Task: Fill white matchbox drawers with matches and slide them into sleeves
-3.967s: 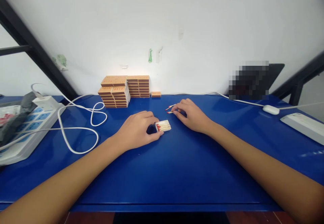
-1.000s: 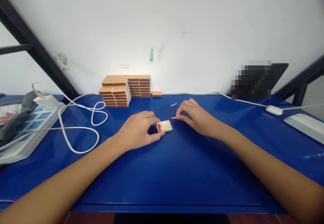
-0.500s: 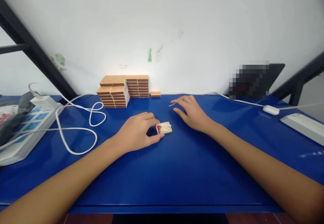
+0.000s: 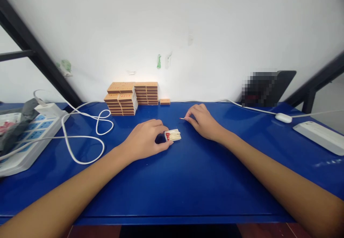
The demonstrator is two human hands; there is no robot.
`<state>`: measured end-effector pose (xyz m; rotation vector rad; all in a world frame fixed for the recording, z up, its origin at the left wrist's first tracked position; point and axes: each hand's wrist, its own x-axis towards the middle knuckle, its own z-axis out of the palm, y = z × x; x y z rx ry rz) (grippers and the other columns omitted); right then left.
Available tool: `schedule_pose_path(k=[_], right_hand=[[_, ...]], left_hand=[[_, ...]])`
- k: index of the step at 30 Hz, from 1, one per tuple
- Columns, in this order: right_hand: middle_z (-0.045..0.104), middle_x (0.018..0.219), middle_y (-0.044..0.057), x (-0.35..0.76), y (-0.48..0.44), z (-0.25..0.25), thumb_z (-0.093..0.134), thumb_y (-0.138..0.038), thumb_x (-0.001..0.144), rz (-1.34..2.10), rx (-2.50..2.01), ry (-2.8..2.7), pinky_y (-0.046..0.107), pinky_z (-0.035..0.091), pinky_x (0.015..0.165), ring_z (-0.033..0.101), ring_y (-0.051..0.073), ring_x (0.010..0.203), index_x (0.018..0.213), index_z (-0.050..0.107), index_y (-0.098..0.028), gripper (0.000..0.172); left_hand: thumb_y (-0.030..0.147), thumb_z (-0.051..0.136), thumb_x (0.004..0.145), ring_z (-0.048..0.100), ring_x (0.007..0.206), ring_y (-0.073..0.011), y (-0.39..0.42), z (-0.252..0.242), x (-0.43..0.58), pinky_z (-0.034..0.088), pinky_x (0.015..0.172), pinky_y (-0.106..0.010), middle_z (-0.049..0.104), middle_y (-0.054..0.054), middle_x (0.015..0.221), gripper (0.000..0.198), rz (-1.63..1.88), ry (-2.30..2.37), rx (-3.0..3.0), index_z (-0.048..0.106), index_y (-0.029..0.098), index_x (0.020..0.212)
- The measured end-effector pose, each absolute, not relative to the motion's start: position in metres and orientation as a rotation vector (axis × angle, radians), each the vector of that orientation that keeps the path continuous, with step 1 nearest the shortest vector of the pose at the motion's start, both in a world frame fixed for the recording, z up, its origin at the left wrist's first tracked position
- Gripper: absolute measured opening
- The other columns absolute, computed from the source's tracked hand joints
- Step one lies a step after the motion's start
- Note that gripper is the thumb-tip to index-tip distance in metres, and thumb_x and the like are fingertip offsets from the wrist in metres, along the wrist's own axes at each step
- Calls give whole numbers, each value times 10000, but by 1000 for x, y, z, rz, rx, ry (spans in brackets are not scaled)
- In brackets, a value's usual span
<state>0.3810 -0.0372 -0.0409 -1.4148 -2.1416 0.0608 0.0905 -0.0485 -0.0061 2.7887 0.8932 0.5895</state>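
Note:
A small white matchbox tray (image 4: 176, 139) lies on the blue table, filled with several red-headed matches (image 4: 173, 135). My left hand (image 4: 150, 137) is closed around its left end, thumb at the near side and fingers at the far side. To the right and a little farther back, my right hand (image 4: 200, 119) pinches a single match (image 4: 182, 118) between thumb and fingertips. That match's red head points left, close to the table top.
Stacked matchboxes (image 4: 120, 103) stand against the wall, with a single matchbox (image 4: 165, 101) beside them. White cables (image 4: 66, 130) and a power strip (image 4: 34, 137) lie at left. A white bar (image 4: 319, 136) and a dark partly blurred object (image 4: 285, 84) are at right.
My right thumb and fingers have closed on the single match, which lay on the table before. My left hand stays at the tray.

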Motion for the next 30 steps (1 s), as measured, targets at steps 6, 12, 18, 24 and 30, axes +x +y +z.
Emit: schedule_pose_path(k=[6, 12, 18, 24, 30], right_hand=[[686, 1086, 106, 358, -66, -26, 549, -289, 1082, 157, -1256, -2140, 503, 484, 975, 551, 302, 1041, 976, 599, -251, 123], [683, 1108, 97, 338, -86, -20, 558, -250, 1082, 235, -1152, -2181, 509, 492, 993, 564, 297, 1079, 983, 608, -257, 112], [692, 1087, 91, 339, -87, -19, 605, -201, 1051, 230, -1126, -2215, 484, 498, 965, 568, 286, 1053, 985, 661, -250, 100], [682, 1063, 80, 349, -86, -19, 680, -223, 1019, 255, -1125, -2242, 463, 505, 945, 558, 277, 1039, 979, 675, -240, 44], [687, 1061, 77, 343, -87, -22, 648, -195, 1036, 296, -1121, -2252, 455, 507, 939, 554, 267, 1027, 962, 667, -240, 88]], left_hand=[[414, 736, 961, 715, 928, -224, -50, -6, 91, 540, 778, -349, 759, -47, 1009, 248, 589, 938, 2795, 798, 214, 1094], [416, 759, 952, 710, 904, -215, -50, -9, 91, 541, 762, -339, 757, -44, 1002, 256, 615, 875, 2806, 794, 220, 1113], [406, 753, 961, 709, 909, -212, -49, -8, 90, 544, 773, -340, 752, -43, 1001, 244, 606, 858, 2782, 794, 216, 1108], [408, 762, 956, 713, 915, -211, -48, -7, 90, 541, 771, -334, 757, -46, 1010, 252, 579, 856, 2772, 800, 218, 1117], [411, 756, 958, 709, 909, -208, -48, -6, 90, 548, 774, -335, 753, -45, 1003, 254, 566, 837, 2753, 810, 231, 1129]])
